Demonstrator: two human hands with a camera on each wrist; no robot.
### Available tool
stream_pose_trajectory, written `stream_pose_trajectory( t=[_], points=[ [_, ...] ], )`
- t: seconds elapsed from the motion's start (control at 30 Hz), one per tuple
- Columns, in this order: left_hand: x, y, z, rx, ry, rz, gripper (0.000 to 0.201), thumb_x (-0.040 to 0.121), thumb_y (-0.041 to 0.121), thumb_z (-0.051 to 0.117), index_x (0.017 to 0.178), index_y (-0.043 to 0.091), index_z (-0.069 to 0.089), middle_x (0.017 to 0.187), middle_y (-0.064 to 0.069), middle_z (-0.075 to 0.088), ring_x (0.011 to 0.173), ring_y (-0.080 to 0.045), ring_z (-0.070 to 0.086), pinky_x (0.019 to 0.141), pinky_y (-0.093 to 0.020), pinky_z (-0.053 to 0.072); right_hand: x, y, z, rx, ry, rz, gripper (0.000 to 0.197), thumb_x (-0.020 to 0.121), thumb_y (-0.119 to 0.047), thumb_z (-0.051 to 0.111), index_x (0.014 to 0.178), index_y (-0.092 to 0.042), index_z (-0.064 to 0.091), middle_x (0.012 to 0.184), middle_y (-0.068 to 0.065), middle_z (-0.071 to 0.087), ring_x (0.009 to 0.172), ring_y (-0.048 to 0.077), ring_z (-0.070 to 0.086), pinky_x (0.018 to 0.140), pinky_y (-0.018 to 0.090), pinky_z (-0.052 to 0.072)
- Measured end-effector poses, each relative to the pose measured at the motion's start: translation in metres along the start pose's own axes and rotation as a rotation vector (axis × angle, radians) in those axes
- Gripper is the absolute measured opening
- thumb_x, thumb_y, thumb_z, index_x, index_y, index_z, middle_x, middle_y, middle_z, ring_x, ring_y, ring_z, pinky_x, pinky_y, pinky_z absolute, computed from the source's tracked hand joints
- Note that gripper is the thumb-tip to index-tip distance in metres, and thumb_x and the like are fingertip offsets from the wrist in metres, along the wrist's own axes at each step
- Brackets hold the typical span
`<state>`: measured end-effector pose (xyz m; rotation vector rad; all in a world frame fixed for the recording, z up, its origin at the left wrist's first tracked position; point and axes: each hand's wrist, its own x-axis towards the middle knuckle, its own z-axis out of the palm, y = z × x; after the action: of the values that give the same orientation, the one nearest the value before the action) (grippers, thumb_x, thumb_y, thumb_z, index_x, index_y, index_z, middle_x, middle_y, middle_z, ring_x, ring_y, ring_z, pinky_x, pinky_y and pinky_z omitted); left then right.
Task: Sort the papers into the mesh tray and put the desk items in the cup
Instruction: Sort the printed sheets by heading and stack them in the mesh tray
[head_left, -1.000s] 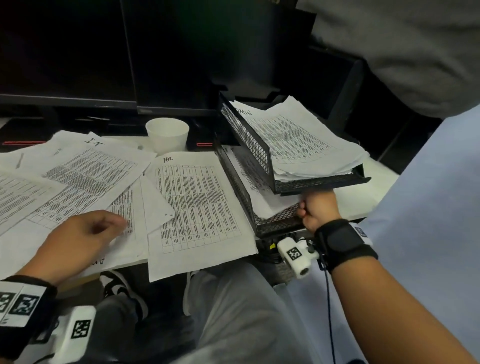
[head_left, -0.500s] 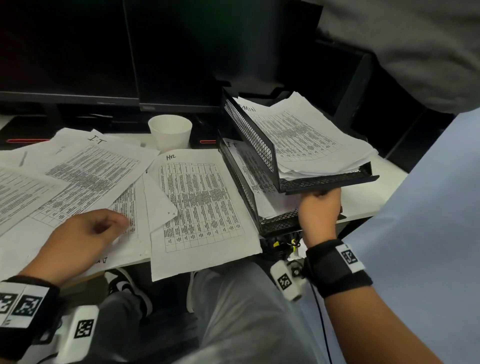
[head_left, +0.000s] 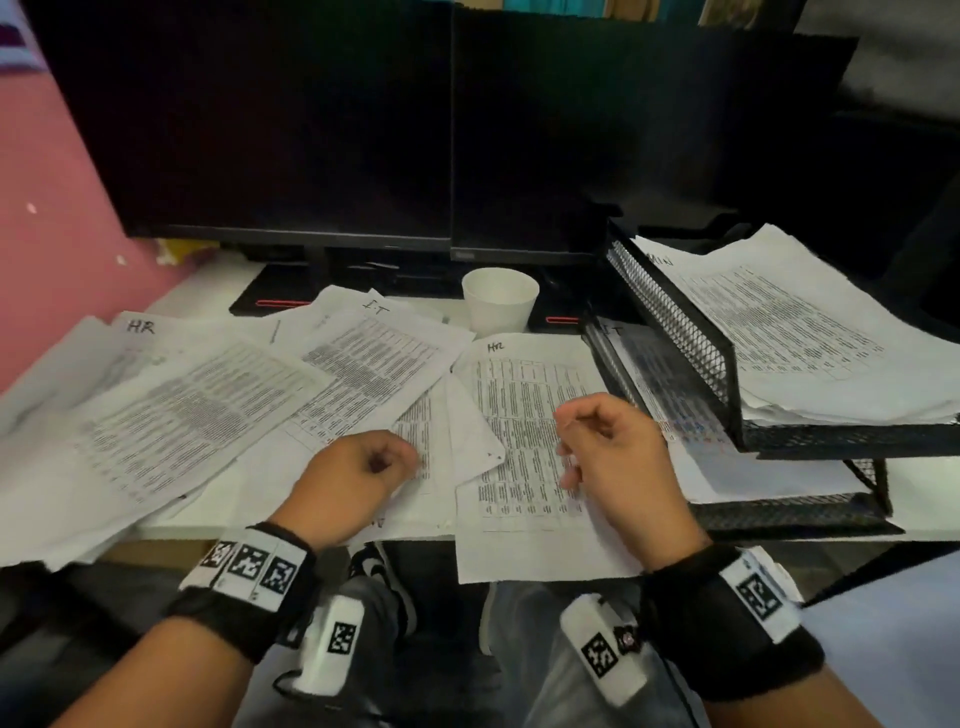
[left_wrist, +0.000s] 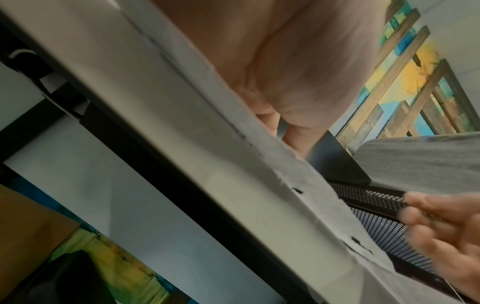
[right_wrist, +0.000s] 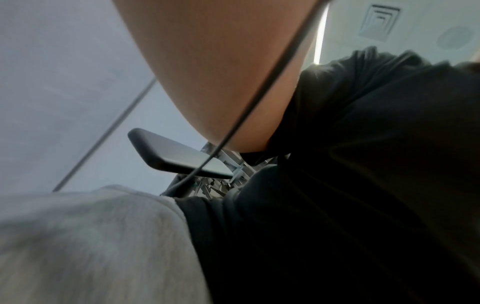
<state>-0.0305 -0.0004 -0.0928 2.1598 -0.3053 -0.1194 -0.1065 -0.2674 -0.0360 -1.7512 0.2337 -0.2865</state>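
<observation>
Two hands sit over the papers: my left hand (head_left: 358, 475) rests loosely curled on the sheets (head_left: 218, 410) left of the mesh tray (head_left: 727, 415), holding nothing. My right hand (head_left: 605, 452) hovers beside the tray over the sheet marked HR (head_left: 519, 415), fingers curled; whether it pinches anything I cannot tell. Behind that sheet stands the cup (head_left: 500, 300).
</observation>
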Motion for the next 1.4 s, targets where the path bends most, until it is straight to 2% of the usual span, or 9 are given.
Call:
stream_pose_trajectory(
  t=[0.13,0.2,0.3,0.53,0.7,0.83,1.0,1.1,1.4],
  points=[
    [-0.001,-0.002,-0.004,-0.063,-0.010,-0.011,0.010,0.092,0.031,0.069,0.090,0.039,0.074,0.086,0.012,0.074,0.076,-0.008,0.067,0.074,-0.028,0.050,0.022,0.000,0.027,-0.103,-0.125,0.142,0.020,0.100,-0.021,0.066,0.119,-0.030,0.068,0.112,-0.006,0.067,0.086,0.026,0.071,0.086,0.043,0.061],
    [-0.001,-0.002,-0.006,-0.093,-0.011,-0.017,0.012,0.091,0.029,0.069,0.091,0.039,0.074,0.087,0.012,0.075,0.078,-0.009,0.068,0.076,-0.032,0.053,0.034,0.001,0.033,-0.118,-0.099,0.161,0.027,0.099,-0.023,0.066,0.125,-0.031,0.066,0.102,-0.003,0.066,0.078,0.020,0.066,0.079,0.039,0.060],
    [-0.002,-0.003,-0.009,-0.108,-0.003,-0.019,0.012,0.089,0.030,0.068,0.092,0.039,0.074,0.088,0.010,0.075,0.083,-0.015,0.070,0.083,-0.042,0.057,0.051,0.002,0.031,-0.158,0.035,0.149,0.024,0.090,-0.033,0.070,0.112,-0.041,0.067,0.132,0.002,0.062,0.116,0.023,0.064,0.101,0.044,0.056],
    [-0.002,-0.004,-0.005,-0.058,0.025,0.001,0.016,0.092,0.027,0.069,0.090,0.041,0.074,0.088,0.014,0.075,0.083,-0.010,0.070,0.082,-0.034,0.053,0.056,0.003,0.022,-0.195,-0.018,0.255,0.039,0.096,-0.031,0.071,0.133,-0.033,0.063,0.130,0.005,0.065,0.109,0.028,0.070,0.096,0.047,0.060],
    [-0.001,-0.003,-0.003,-0.057,0.033,0.012,0.016,0.092,0.028,0.070,0.091,0.043,0.073,0.087,0.015,0.075,0.083,-0.011,0.071,0.086,-0.040,0.055,0.053,-0.002,0.015,-0.275,-0.055,0.208,0.039,0.099,-0.026,0.069,0.137,-0.027,0.059,0.113,-0.002,0.061,0.086,0.017,0.066,0.068,0.028,0.055],
    [-0.002,-0.002,-0.003,-0.060,0.039,0.009,0.013,0.091,0.028,0.071,0.090,0.041,0.075,0.088,0.014,0.075,0.081,-0.012,0.070,0.083,-0.041,0.056,0.062,-0.004,0.017,-0.384,-0.045,0.201,0.042,0.096,-0.030,0.070,0.136,-0.027,0.060,0.138,0.002,0.053,0.100,0.017,0.067,0.087,0.037,0.060],
    [-0.001,-0.003,-0.002,-0.062,0.047,0.015,0.013,0.091,0.027,0.071,0.088,0.040,0.075,0.084,0.013,0.075,0.072,-0.011,0.068,0.073,-0.035,0.053,0.085,-0.007,0.014,-0.392,-0.068,0.242,0.043,0.097,-0.022,0.068,0.139,-0.013,0.061,0.116,-0.003,0.065,0.098,0.015,0.067,0.087,0.034,0.058],
    [-0.001,-0.004,-0.002,-0.067,0.049,0.014,0.013,0.091,0.027,0.071,0.088,0.039,0.075,0.083,0.014,0.074,0.067,-0.007,0.064,0.069,-0.030,0.047,0.094,-0.007,0.014,-0.449,-0.034,0.255,0.043,0.095,-0.017,0.070,0.138,-0.012,0.064,0.134,0.003,0.065,0.121,0.026,0.064,0.107,0.041,0.054],
    [-0.001,-0.005,-0.002,-0.058,0.042,0.007,0.010,0.092,0.029,0.070,0.090,0.037,0.075,0.084,0.013,0.074,0.077,-0.012,0.069,0.078,-0.034,0.054,0.096,-0.006,0.012,-0.424,0.103,0.097,0.041,0.089,0.001,0.067,0.118,-0.026,0.058,0.110,-0.004,0.074,0.102,0.020,0.071,0.080,0.027,0.055]
  ],
)
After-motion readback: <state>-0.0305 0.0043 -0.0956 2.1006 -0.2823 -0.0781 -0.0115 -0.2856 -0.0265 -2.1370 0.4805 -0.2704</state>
